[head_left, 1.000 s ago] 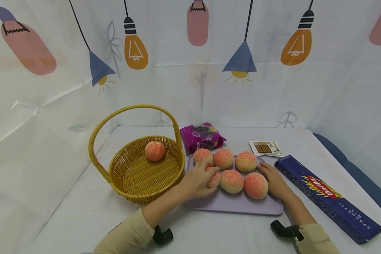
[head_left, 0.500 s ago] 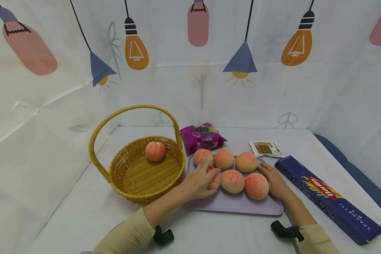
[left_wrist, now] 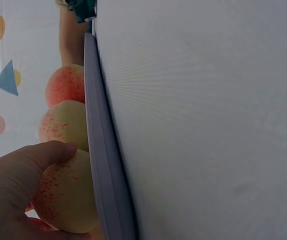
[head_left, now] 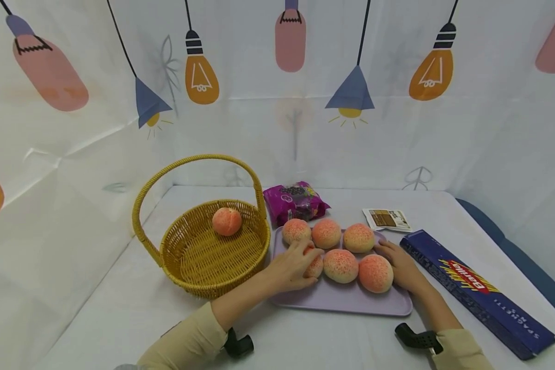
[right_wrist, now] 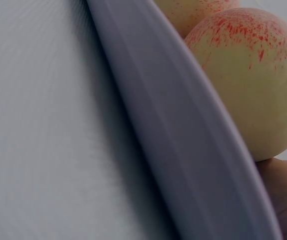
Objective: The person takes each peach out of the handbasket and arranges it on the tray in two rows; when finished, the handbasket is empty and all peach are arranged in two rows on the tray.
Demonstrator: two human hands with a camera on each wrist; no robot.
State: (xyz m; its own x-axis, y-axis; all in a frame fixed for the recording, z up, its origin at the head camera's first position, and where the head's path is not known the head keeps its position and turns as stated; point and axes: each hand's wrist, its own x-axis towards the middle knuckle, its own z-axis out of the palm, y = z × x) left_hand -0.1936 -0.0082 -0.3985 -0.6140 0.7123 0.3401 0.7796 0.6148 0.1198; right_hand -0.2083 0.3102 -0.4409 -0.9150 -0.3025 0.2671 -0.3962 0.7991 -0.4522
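My left hand [head_left: 289, 269] holds the front-left peach [left_wrist: 66, 192] on the lilac tray [head_left: 333, 303], its fingers and thumb curled round the fruit. Beside that one stand the middle front peach [head_left: 340, 266] and the right front peach [head_left: 376, 273], all in a touching or nearly touching row. Behind them is a back row of three peaches [head_left: 326, 234]. At the tray's right edge, my right hand [head_left: 400, 264] rests against the right front peach, fingers extended forward and grasping nothing. In the right wrist view only a bit of that hand shows below a peach [right_wrist: 253, 85].
A yellow wicker basket [head_left: 215, 285] with a tall handle stands at left, one peach [head_left: 226, 221] inside. Behind the tray lie a purple snack bag [head_left: 293, 203] and a small white-and-brown packet [head_left: 387, 220]. A blue spaghetti box [head_left: 478, 293] lies at right.
The front row of peaches has shifted slightly right on the tray, my left hand moving along with it. My right hand stays nearly still. The head view has tilted up a little.
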